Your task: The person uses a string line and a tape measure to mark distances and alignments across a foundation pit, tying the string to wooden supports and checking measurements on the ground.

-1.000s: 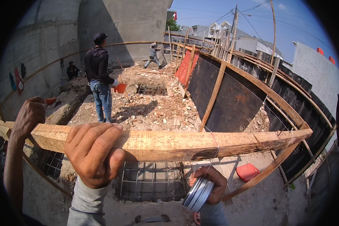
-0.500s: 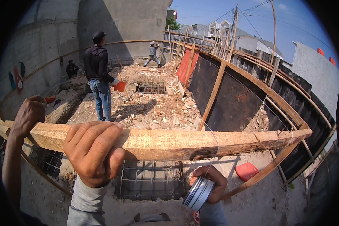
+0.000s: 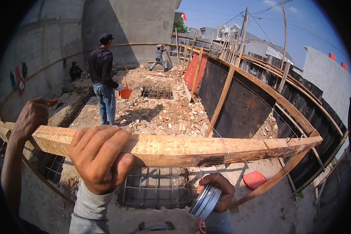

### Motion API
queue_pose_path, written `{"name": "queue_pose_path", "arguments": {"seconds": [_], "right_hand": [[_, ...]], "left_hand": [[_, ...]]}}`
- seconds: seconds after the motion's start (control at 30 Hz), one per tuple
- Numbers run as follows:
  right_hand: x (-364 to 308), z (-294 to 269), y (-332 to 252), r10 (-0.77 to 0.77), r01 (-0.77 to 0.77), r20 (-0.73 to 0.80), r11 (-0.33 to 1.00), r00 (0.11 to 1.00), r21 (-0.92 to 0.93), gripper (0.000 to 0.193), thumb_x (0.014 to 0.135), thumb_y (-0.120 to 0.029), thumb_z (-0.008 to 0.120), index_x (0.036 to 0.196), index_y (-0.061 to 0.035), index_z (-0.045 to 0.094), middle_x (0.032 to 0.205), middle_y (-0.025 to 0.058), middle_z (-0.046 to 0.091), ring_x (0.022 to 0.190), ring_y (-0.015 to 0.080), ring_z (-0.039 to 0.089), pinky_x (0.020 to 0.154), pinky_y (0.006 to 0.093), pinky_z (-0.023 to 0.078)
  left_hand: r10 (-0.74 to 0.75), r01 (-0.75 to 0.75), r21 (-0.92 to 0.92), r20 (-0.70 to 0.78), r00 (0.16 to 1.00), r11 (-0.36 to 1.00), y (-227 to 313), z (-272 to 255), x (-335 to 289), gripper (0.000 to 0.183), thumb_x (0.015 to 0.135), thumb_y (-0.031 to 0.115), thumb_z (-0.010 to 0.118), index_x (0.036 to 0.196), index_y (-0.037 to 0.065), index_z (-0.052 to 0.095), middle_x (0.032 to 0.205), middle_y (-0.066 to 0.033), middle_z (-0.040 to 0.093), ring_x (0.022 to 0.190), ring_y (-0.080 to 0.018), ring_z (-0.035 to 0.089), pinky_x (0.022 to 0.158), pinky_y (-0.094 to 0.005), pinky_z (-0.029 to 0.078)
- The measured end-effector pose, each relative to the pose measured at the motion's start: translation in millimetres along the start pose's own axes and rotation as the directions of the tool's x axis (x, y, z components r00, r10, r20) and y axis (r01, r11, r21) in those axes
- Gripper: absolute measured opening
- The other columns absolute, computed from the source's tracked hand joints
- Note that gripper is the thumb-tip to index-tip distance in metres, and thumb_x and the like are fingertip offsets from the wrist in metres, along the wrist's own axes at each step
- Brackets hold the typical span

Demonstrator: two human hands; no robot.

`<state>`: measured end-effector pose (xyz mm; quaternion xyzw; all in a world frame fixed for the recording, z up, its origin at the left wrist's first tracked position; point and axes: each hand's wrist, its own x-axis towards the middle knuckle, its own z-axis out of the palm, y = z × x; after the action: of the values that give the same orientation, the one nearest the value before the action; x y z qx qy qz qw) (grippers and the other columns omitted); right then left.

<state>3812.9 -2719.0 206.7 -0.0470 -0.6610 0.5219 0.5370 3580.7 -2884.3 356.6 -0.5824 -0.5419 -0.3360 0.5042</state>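
In the head view, a long, squared, pale-brown wooden beam (image 3: pixel 183 150) spans the near part of the scene from left to right. The left hand (image 3: pixel 99 158), in a grey sleeve, is closed over it left of the middle, fingers folded across the top and thumb tucked against the near side. The right hand (image 3: pixel 222 191) is curled firmly around a round spool of white and dark-banded line (image 3: pixel 205 201), which it holds below the beam and apart from it. A thin pale string (image 3: pixel 226 150) crosses the beam just above this hand and hangs toward the spool.

At the left, another person's bare hand (image 3: pixel 33 117) rests over the beam with its fingers bent; I cannot tell how tightly it grips. Beneath the beam, between the two sleeved wrists, lies a grey steel-bar grid (image 3: pixel 156 191). A red plastic container (image 3: pixel 255 180) sits on the ground to the right, near a slanting wooden brace (image 3: pixel 275 178). Farther off, a person in a dark hooded top and blue jeans (image 3: pixel 101 74) stands on rubble, holding an orange-red bucket (image 3: pixel 125 93). A large black sheet panel (image 3: pixel 243 103) leans along the right side.
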Motion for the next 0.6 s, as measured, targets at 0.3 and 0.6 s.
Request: {"name": "queue_pose_path", "arguments": {"seconds": [0.3,0.6], "right_hand": [[-3,2,-8,-0.005,0.006,0.01,0.999,1.0,-0.053,0.033,0.07,0.002,0.068,0.103,0.0086,0.065,0.091,0.0159,0.067,0.081,0.0209,0.068,0.072,0.0304,0.053],[-16,6,-4,-0.028,0.027,0.022,0.997,0.999,0.072,0.046,0.076,0.002,0.066,0.12,0.0108,0.057,0.102,0.0197,0.066,0.091,0.0248,0.067,0.077,0.0362,0.056]], "left_hand": [[0.012,-0.012,-0.005,-0.012,1.0,1.0,1,-1,1,0.032,0.087,0.032,0.063,0.093,0.001,0.068,0.082,-0.0122,0.069,0.074,-0.0272,0.068,0.067,-0.0366,0.048],[0.014,-0.015,-0.027,-0.047,0.999,1.0,-2,6,-2,0.031,0.081,0.028,0.065,0.093,0.0,0.071,0.082,-0.0127,0.069,0.073,-0.0263,0.067,0.068,-0.0364,0.048]]}}
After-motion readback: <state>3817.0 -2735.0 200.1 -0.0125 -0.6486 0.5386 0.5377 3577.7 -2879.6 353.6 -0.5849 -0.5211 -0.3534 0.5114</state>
